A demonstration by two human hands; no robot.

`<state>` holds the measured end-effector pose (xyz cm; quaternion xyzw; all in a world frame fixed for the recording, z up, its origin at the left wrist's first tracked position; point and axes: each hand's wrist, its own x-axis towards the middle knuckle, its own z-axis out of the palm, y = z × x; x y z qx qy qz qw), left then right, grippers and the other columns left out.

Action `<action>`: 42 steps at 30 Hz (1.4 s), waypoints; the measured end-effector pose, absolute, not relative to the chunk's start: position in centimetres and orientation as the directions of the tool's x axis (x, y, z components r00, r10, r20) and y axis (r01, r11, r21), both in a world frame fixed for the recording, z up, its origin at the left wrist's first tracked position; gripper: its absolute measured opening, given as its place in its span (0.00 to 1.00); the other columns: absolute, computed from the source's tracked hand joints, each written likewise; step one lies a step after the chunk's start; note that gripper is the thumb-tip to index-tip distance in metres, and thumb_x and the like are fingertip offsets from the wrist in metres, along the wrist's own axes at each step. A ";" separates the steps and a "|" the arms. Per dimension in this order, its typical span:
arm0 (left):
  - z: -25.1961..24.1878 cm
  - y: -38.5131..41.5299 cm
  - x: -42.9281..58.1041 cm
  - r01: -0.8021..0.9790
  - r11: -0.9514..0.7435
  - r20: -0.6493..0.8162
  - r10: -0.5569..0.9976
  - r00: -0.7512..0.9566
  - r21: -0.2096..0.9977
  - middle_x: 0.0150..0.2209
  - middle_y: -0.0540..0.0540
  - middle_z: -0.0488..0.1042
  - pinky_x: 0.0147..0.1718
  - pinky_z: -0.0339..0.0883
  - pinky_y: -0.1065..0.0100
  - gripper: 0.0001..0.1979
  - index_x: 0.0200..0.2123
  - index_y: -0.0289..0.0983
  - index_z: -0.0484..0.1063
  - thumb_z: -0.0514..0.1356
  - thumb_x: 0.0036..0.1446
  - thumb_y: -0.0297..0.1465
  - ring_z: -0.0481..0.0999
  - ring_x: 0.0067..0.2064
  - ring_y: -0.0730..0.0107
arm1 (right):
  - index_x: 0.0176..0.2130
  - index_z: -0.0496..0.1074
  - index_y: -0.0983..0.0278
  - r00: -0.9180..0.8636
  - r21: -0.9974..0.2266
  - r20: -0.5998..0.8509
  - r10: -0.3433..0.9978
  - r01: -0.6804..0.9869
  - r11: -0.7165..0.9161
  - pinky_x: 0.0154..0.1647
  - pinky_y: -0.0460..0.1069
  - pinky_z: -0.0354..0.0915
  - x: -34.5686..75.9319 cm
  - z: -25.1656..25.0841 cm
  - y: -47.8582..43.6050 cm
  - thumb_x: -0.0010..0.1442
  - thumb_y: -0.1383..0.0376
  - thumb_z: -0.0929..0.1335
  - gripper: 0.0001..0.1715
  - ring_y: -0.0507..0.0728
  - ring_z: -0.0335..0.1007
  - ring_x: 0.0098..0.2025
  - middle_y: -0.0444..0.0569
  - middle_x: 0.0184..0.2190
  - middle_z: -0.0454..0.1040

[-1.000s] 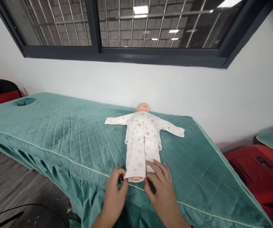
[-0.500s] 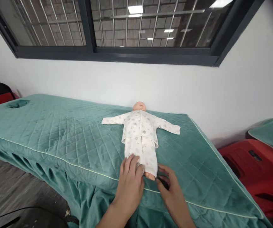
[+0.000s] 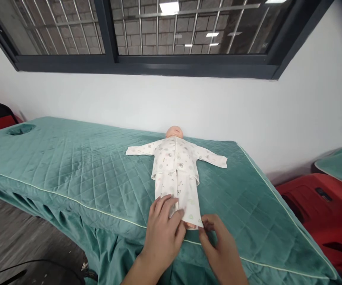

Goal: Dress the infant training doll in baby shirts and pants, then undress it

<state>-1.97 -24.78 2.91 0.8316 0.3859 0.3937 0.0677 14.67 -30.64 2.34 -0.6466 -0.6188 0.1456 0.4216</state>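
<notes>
A baby doll lies on its back on the green quilted bed cover, its head near the wall and its arms spread. It wears a white printed jacket and matching trousers. My left hand rests over one trouser leg with its fingers stretched out and the thumb towards the other leg. At the hem of that other leg, my right hand pinches the cloth's outer corner between thumb and fingers. A bit of the doll's foot shows under the hem.
The bed runs along the white wall, with a face hole at its far left. Above is a dark-framed window with bars. A red chair with green cloth on it stands at the right. A black cable hangs lower left.
My right hand has taken the trouser hem, and that leg is drawn down and outward, covering more of the foot. My left hand stays on the other leg, its thumb slightly further right.
</notes>
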 end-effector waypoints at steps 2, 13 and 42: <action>3.0 -25.1 -2.1 0.568 -0.700 0.609 0.692 0.388 0.433 0.53 0.41 0.71 0.57 0.64 0.47 0.11 0.44 0.38 0.73 0.57 0.58 0.24 0.64 0.60 0.53 | 0.37 0.67 0.60 0.153 -0.676 0.384 0.911 0.719 0.164 0.34 0.48 0.66 14.9 2.2 -31.1 0.63 0.67 0.64 0.03 0.54 0.68 0.33 0.45 0.31 0.70; -3.5 -26.6 -4.5 0.700 -0.440 0.521 0.846 0.114 0.562 0.68 0.33 0.54 0.55 0.69 0.47 0.32 0.67 0.38 0.51 0.58 0.63 0.35 0.57 0.67 0.49 | 0.57 0.62 0.57 0.166 -0.613 0.430 0.888 0.775 0.152 0.49 0.54 0.72 15.5 -0.3 -31.8 0.64 0.63 0.66 0.22 0.61 0.65 0.58 0.55 0.58 0.63; -3.0 -25.7 -5.4 0.485 -0.713 0.706 0.666 0.242 0.507 0.40 0.43 0.72 0.38 0.72 0.65 0.16 0.50 0.38 0.72 0.58 0.60 0.21 0.73 0.40 0.67 | 0.47 0.74 0.54 -0.027 -0.523 0.548 0.836 0.769 0.367 0.40 0.51 0.68 13.1 0.7 -30.3 0.62 0.73 0.66 0.17 0.57 0.68 0.43 0.49 0.41 0.70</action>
